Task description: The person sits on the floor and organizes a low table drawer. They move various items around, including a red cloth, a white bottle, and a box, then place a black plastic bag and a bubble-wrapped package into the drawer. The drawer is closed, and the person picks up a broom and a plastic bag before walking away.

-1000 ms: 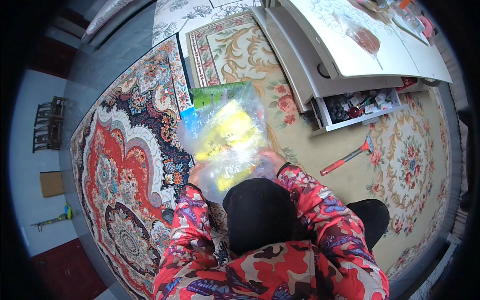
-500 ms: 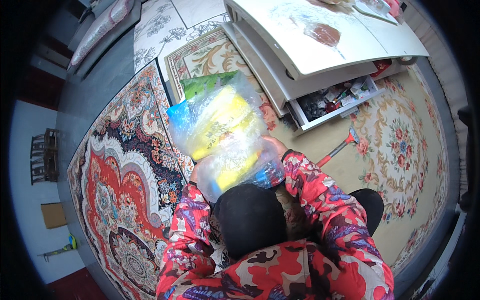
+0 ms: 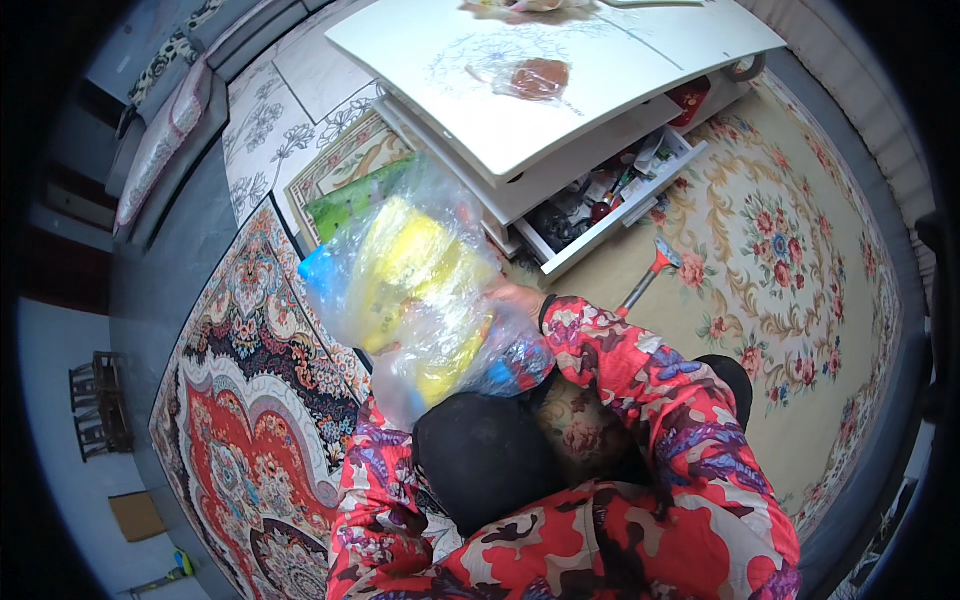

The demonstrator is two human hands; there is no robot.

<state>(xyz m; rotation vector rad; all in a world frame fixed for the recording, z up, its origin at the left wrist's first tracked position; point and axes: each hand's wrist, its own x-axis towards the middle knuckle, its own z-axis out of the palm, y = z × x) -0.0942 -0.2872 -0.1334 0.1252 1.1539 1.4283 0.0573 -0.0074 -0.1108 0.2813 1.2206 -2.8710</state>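
A large clear plastic bag (image 3: pixel 415 285) with yellow, blue and green contents is held up in front of me, above my black-clad knee (image 3: pixel 485 455). What lies inside is blurred by the crinkled film. At the bag's right side my right hand (image 3: pixel 518 298) is closed on the plastic, its fingers partly covered by it. My left sleeve (image 3: pixel 375 470) leads up to the bag's lower left edge, where the bag hides my left hand. A green printed sheet or packet (image 3: pixel 360 200) shows at the bag's far edge.
Ahead stands a white table (image 3: pixel 440 70) with an open drawer (image 3: pixel 620 195) full of small items. A clear wrapper with something brown (image 3: pixel 540 78) lies on top. A red-handled scraper (image 3: pixel 650 272) rests on the beige carpet (image 3: pixel 790 330). A red patterned rug (image 3: pixel 250 400) spreads at left.
My view has shifted, so the table and drawer sit further left. The bag remains held up, slightly lower and further left in view. My left hand has gone out of sight behind it.
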